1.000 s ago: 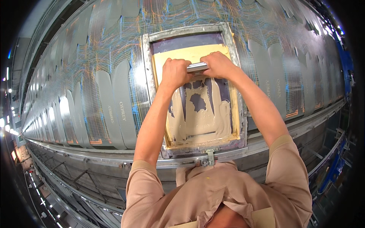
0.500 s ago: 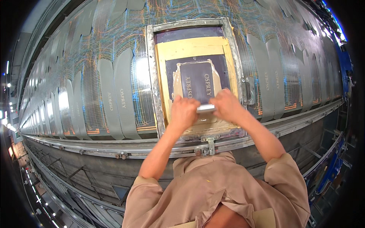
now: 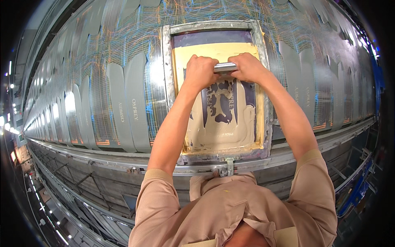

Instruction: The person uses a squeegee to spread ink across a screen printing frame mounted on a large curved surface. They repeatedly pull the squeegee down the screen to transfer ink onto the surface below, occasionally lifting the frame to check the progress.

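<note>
My left hand (image 3: 200,71) and my right hand (image 3: 249,68) grip the two ends of a squeegee (image 3: 225,68) with a shiny metal bar. It stands across the far part of a screen-printing frame (image 3: 168,70), over the yellow-taped border. On the dark mesh nearer to me lies wet beige-grey ink (image 3: 224,138), thick at the near end and patchy over the lettered middle. My fingers wrap round the squeegee, and its lower edge is hidden by my hands.
Grey cut pieces (image 3: 135,103) with printed lettering lie in rows on the long table, left and right of the frame. A metal rail (image 3: 103,154) runs along the near edge, with a clamp (image 3: 229,166) at the frame. Blue and orange lines cover the table top.
Both hands have pushed the squeegee away from me, from the frame's near part to its far part. Ink now covers much of the lettered mesh behind it.
</note>
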`<state>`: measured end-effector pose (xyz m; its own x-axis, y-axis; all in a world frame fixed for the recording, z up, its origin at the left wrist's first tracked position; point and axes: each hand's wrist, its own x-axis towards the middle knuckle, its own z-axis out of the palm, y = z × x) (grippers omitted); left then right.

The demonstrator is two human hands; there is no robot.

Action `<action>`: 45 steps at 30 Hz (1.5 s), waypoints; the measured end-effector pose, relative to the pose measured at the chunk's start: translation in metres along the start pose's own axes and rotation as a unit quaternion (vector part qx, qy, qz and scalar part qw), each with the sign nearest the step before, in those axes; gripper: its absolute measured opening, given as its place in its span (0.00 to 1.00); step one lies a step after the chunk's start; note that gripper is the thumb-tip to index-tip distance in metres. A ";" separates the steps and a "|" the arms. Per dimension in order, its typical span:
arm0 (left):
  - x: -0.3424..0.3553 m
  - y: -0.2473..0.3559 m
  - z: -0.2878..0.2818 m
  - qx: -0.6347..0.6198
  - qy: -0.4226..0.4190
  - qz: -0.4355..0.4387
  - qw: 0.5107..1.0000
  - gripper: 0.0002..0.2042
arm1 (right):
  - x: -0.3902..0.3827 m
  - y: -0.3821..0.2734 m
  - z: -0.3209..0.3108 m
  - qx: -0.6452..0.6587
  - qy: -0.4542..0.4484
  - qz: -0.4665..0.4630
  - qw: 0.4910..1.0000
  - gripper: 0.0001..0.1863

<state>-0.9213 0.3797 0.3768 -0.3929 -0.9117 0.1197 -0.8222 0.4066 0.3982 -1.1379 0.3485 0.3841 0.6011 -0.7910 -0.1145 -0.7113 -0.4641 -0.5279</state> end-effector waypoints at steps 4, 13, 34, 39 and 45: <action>-0.065 0.029 0.007 -0.023 0.007 0.010 1.000 0.11 | -0.059 -0.028 0.029 -0.055 0.032 -0.052 0.997 0.09; -0.199 0.101 0.001 0.012 0.002 -0.018 1.000 0.16 | -0.165 -0.074 0.036 0.072 0.172 0.041 0.982 0.19; -0.306 -0.059 -0.104 0.036 0.021 -0.041 0.998 0.13 | -0.055 -0.126 0.139 0.216 0.426 0.218 0.851 0.15; -0.370 -0.122 -0.151 0.063 0.038 -0.022 0.997 0.13 | 0.002 -0.217 0.171 0.252 0.389 0.244 0.852 0.15; -0.413 -0.125 -0.139 0.044 0.033 0.025 0.998 0.16 | 0.017 -0.216 0.185 0.216 0.389 0.259 0.857 0.16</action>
<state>-0.5992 0.6976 0.4045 -0.4092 -0.8908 0.1976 -0.8363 0.4528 0.3091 -0.9072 0.5091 0.3403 -0.2998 -0.9507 0.0799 -0.5065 0.0877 -0.8577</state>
